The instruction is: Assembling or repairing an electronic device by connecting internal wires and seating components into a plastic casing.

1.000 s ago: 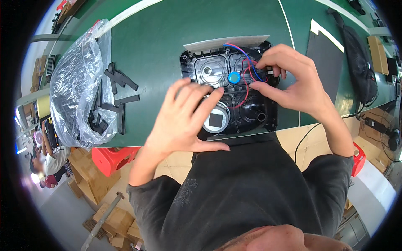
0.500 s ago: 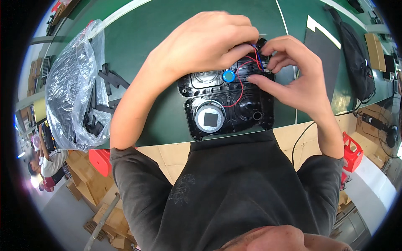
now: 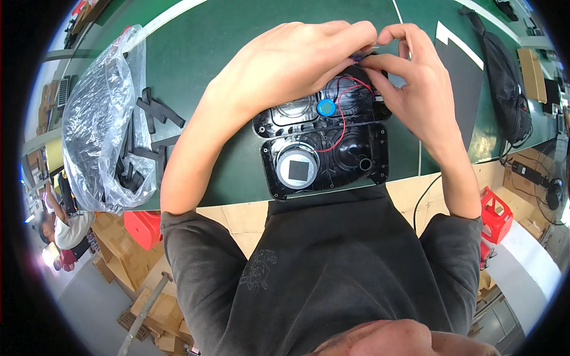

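Note:
An opened black plastic case lies on the green table in front of me, its far half (image 3: 270, 129) and near half (image 3: 332, 181) side by side. A round speaker (image 3: 297, 170) with a dark square patch sits in the near half. In the far half is a blue round part (image 3: 326, 107). Thin red wires (image 3: 343, 126) run across both halves. My left hand (image 3: 297, 62) reaches over the far half, fingertips pinched on wires at its far right corner. There my right hand (image 3: 418, 80) pinches too, thumb and finger meeting the left fingertips. The wire ends are hidden by fingers.
To the left, a clear plastic bag (image 3: 101, 124) and black strips (image 3: 160, 110) lie on the table. A black sheet (image 3: 454, 77) and a black mesh bag (image 3: 504, 89) are on the right. Red stools (image 3: 496, 215) stand below the table edge.
My right hand has moved up and left and its fingers have closed beside the left fingertips. The wires have been drawn toward the case's far corner.

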Demonstrator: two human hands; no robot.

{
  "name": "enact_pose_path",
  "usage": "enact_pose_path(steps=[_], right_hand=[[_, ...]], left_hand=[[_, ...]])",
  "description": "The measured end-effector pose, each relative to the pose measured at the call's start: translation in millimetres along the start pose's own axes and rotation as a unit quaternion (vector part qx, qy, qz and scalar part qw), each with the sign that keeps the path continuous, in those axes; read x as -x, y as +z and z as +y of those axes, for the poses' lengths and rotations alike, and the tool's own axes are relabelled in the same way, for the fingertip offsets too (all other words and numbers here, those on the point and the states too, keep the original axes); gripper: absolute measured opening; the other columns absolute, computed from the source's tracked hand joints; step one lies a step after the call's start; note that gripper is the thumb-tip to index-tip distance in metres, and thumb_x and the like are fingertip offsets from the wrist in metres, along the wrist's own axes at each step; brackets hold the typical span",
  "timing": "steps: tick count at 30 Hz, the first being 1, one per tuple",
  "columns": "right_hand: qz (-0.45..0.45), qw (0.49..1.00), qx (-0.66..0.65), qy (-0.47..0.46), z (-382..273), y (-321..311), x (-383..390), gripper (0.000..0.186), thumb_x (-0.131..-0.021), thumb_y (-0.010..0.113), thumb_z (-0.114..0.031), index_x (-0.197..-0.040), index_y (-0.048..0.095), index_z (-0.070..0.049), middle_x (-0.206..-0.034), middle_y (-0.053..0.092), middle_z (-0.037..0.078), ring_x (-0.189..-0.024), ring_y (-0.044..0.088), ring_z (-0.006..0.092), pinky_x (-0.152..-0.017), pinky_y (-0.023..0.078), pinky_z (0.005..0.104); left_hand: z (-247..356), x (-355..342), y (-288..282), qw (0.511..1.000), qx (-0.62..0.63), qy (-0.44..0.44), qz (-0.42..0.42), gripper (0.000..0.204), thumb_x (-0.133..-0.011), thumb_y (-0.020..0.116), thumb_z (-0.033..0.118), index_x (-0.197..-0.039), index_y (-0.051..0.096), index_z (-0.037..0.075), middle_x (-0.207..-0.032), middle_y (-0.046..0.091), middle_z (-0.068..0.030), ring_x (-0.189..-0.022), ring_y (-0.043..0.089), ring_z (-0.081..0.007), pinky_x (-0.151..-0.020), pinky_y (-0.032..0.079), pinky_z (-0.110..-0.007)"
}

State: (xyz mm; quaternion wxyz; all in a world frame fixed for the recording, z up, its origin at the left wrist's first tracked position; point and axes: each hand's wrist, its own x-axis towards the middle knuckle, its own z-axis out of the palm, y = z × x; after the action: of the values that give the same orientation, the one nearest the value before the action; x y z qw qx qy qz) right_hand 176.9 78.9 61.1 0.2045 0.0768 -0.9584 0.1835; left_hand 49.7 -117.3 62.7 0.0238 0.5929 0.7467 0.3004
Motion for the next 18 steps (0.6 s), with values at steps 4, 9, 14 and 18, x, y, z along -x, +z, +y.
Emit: enact_pose_path(steps=[4,9,14,18], right_hand=[[-0.049,0.997,0.064,-0.002,-5,1,-7,0.013,-0.079,0.079,-0.007,-0.09,0.084,-0.01,-0.111,0.068,0.006,-0.107,0.063,0.0252,-0.084,0.057,0.0395],[-0.098,0.987,0.126,-0.027,-6,2,-20,0.015,-0.079,0.075,-0.004,-0.09,0.084,-0.009,-0.108,0.07,0.008,-0.11,0.064,0.0278,-0.089,0.057,0.0408],[-0.161,0.986,0.029,0.023,3,5,-21,0.015,-0.082,0.072,-0.003,-0.094,0.082,-0.005,-0.105,0.072,0.01,-0.11,0.065,0.0312,-0.094,0.056,0.0406],[-0.172,0.985,-0.025,0.013,16,1,-17,0.017,-0.086,0.071,-0.003,-0.1,0.081,-0.003,-0.114,0.071,0.014,-0.115,0.065,0.0326,-0.1,0.054,0.0406]], left_hand=[[-5,9,-6,0.998,0.031,0.02,0.044,0.027,-0.092,0.075,0.007,-0.117,0.066,0.007,-0.105,0.072,-0.0137,-0.095,0.072,-0.038,-0.077,0.058,-0.043],[-3,13,-3,0.999,0.005,-0.008,0.036,0.022,-0.09,0.075,0.008,-0.111,0.071,0.007,-0.105,0.071,-0.0113,-0.093,0.071,-0.0358,-0.081,0.058,-0.042],[3,8,4,0.988,-0.153,-0.004,-0.027,0.026,-0.089,0.073,0.013,-0.115,0.076,0.012,-0.094,0.069,-0.0108,-0.087,0.07,-0.0343,-0.086,0.056,-0.043],[7,6,7,0.988,-0.147,0.002,-0.051,0.023,-0.09,0.072,0.013,-0.113,0.076,0.01,-0.094,0.069,-0.0125,-0.089,0.07,-0.0353,-0.084,0.056,-0.045]])
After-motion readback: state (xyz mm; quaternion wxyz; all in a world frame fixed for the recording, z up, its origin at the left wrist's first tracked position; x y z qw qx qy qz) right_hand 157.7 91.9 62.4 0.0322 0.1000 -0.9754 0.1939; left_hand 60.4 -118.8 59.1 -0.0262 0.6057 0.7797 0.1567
